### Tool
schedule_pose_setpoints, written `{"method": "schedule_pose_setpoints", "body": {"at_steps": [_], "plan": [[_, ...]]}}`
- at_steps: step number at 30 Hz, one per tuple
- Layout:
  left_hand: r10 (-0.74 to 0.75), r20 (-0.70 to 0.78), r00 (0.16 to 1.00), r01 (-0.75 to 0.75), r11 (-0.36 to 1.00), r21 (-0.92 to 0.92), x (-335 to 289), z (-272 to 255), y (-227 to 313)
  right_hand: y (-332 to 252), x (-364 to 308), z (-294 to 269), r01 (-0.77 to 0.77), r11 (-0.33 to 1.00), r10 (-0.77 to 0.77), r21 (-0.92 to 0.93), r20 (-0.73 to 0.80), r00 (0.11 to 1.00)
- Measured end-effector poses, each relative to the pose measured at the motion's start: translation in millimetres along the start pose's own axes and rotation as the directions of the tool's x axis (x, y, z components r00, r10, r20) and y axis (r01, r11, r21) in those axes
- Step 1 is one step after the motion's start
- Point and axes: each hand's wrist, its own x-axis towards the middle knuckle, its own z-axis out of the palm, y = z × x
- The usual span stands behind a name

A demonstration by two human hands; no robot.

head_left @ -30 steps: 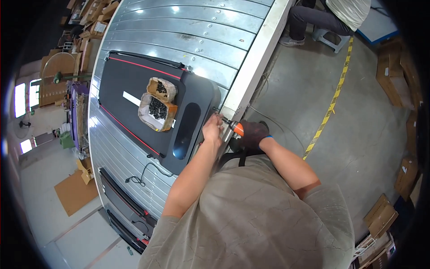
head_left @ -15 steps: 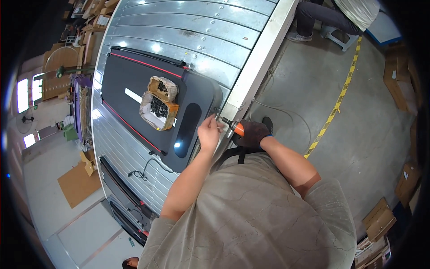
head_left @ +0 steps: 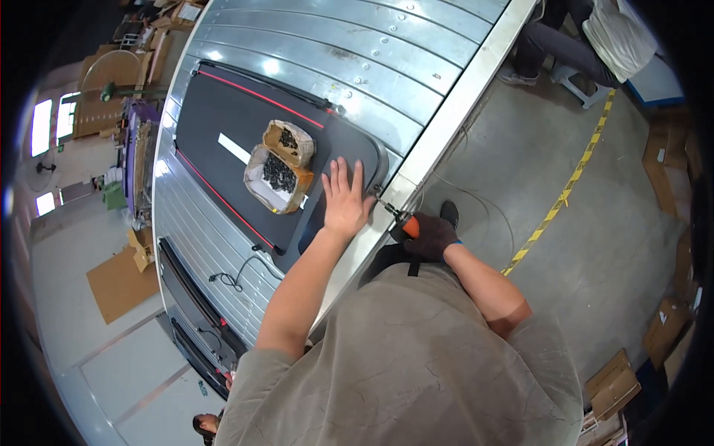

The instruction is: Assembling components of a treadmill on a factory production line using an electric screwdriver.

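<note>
Treadmill deck point(head_left: 223, 149): a flat black deck with thin red side lines and a white strip on its belt, lying lengthwise on the ribbed metal tabletop point(head_left: 357, 52); its rounded near end sits at the tabletop's right edge rail.
Left hand point(head_left: 346, 201): bare, laid palm down on the near end of the treadmill deck, close beside the corner by the rail.
Left fingers point(head_left: 336, 172): spread flat and straight, pinching nothing, resting on the black surface.
Right hand point(head_left: 430, 235): in a dark glove, off the tabletop's right edge, just beside the left hand.
Right fingers point(head_left: 425, 223): wrapped around the orange handle of a power screwdriver point(head_left: 400, 220).
Power screwdriver: its tip points toward the corner of the treadmill deck at the rail; whether it touches cannot be told.
Open cartons point(head_left: 279, 167): two small cardboard boxes with dark small parts inside, standing on the deck just left of the left hand, touching each other.
Cable point(head_left: 238, 271): a thin black cord lying loose on the tabletop beside the deck's nearer long side.
Second deck point(head_left: 195, 301): another black deck with a red line, farther along the tabletop, well apart from the hands.
Floor point(head_left: 535, 171): grey concrete with a yellow striped line point(head_left: 565, 197); flattened and stacked cardboard along the right side.
Another person point(head_left: 565, 41): seated at the upper right, legs and a light top visible, well apart from the tabletop work.
</note>
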Motion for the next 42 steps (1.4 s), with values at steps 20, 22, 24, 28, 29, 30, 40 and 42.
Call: {"method": "schedule_pose_setpoints", "body": {"at_steps": [20, 22, 24, 28, 29, 30, 40, 42], "plan": [[-0.252, -0.549, 0.797, 0.004, 0.911, -0.412, -22, -60, -110, 4, 1, -33, -0.071, 0.942, 0.051, -0.328, -0.07, 0.996], [-0.481, -0.403, 0.779, 0.258, 0.831, -0.493, -31, -59, -162, -7, -6, -45, -0.153, 0.913, 0.119, -0.379, -0.111, 0.987], [-0.511, -0.273, 0.815, 0.379, 0.826, -0.417, -41, -52, -210, -29, -13, -55, -0.214, 0.911, 0.155, -0.352, -0.189, 0.97], [-0.364, -0.166, 0.916, 0.307, 0.906, -0.293, -24, -46, -233, -52, -13, -69, -0.223, 0.885, 0.142, -0.408, -0.219, 0.965], [-0.369, -0.17, 0.914, 0.308, 0.902, -0.304, -21, -41, -236, -61, -11, -72, -0.212, 0.891, 0.129, -0.401, -0.224, 0.966], [-0.392, -0.16, 0.906, 0.335, 0.895, -0.293, -18, -38, -238, -68, -8, -74, -0.198, 0.898, 0.114, -0.393, -0.226, 0.967], [-0.671, -0.224, 0.707, 0.199, 0.492, -0.847, -9, -41, -196, -137, 30, -133, 0.031, 0.896, -0.082, -0.442, -0.098, 0.992], [-0.73, 0.12, 0.673, -0.146, -0.29, -0.946, -9, -53, -152, -157, 39, -146, 0.129, 0.873, -0.173, -0.471, -0.052, 0.983]]}}
